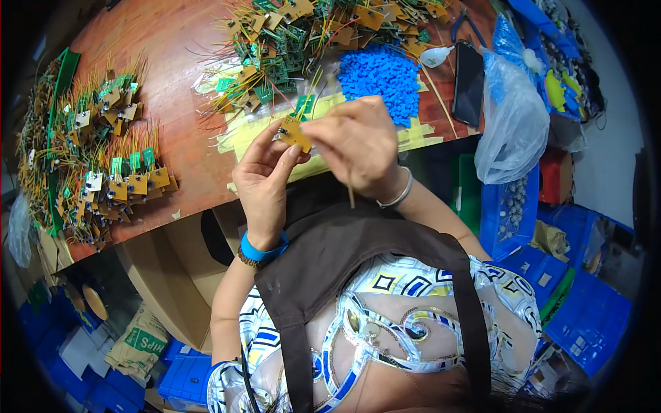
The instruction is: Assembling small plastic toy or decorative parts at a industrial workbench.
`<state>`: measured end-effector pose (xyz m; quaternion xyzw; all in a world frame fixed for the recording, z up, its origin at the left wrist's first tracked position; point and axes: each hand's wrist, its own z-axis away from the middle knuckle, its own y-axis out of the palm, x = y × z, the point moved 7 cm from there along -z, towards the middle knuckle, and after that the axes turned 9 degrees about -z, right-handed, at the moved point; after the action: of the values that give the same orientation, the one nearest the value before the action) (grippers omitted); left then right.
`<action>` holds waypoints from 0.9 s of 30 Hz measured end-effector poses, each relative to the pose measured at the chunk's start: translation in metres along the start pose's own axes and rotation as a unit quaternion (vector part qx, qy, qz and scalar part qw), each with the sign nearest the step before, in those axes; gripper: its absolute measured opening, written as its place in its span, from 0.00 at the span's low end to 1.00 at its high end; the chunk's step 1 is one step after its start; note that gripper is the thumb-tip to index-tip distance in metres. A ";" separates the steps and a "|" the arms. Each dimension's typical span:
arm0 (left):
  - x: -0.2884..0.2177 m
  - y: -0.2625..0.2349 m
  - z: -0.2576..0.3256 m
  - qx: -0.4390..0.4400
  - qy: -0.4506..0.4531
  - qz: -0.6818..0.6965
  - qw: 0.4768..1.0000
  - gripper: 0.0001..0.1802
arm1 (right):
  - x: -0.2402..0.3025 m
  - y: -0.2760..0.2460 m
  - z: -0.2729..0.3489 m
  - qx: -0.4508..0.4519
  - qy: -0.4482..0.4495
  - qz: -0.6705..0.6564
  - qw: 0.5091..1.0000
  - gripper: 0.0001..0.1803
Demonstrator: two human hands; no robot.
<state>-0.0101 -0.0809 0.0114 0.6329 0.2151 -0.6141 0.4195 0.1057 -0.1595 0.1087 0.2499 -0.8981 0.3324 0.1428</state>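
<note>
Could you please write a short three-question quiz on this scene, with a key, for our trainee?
1. Small pieces lie heaped beyond the right hand. What colour are they?
A) red
B) blue
C) white

2. True or false: the black phone lies to the right of that heap.

3. Fill in: the ____, whose wrist bears the blue band, pinches the brown circuit board.

Key: 1. B; 2. true; 3. left hand
</note>
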 end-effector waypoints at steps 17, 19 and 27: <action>0.004 0.009 0.002 0.010 -0.027 0.008 1.000 0.23 | -0.009 0.011 0.012 0.009 0.061 -0.029 0.998 0.14; 0.005 0.010 0.002 0.011 -0.028 0.004 1.000 0.23 | -0.010 0.011 0.012 0.010 0.064 -0.027 0.998 0.14; 0.002 0.012 0.004 0.024 -0.023 -0.004 0.999 0.22 | -0.008 0.010 0.009 0.001 0.076 -0.021 0.997 0.14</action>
<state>-0.0028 -0.0913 0.0127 0.6277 0.1936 -0.6348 0.4068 0.1064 -0.1563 0.0931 0.2427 -0.8791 0.3483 0.2168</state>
